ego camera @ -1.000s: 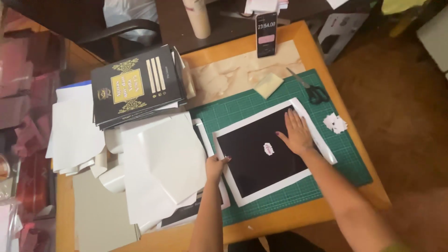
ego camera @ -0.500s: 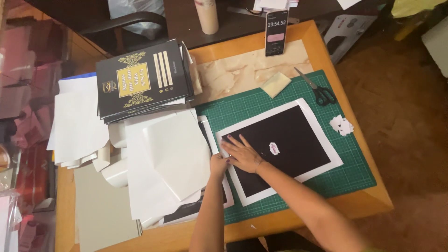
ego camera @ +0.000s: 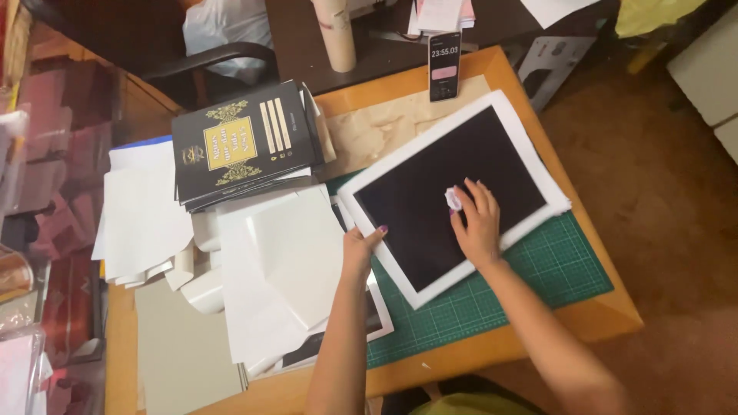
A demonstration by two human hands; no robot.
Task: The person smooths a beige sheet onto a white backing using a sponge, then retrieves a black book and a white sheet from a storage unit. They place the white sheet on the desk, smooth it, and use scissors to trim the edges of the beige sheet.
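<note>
Pinched between thumb and fingers, the left hand (ego camera: 358, 250) holds the near-left edge of the black sheet (ego camera: 446, 192) with its white border, which lies askew over the green mat (ego camera: 538, 269). Flat on the sheet, the right hand (ego camera: 477, 223) presses a small white wad (ego camera: 453, 198) under spread fingers, gripping nothing. Loose white papers (ego camera: 269, 269) and a stack of black booklets (ego camera: 242, 142) crowd the bench (ego camera: 600, 315) at left; a phone (ego camera: 443, 65) stands beyond.
</note>
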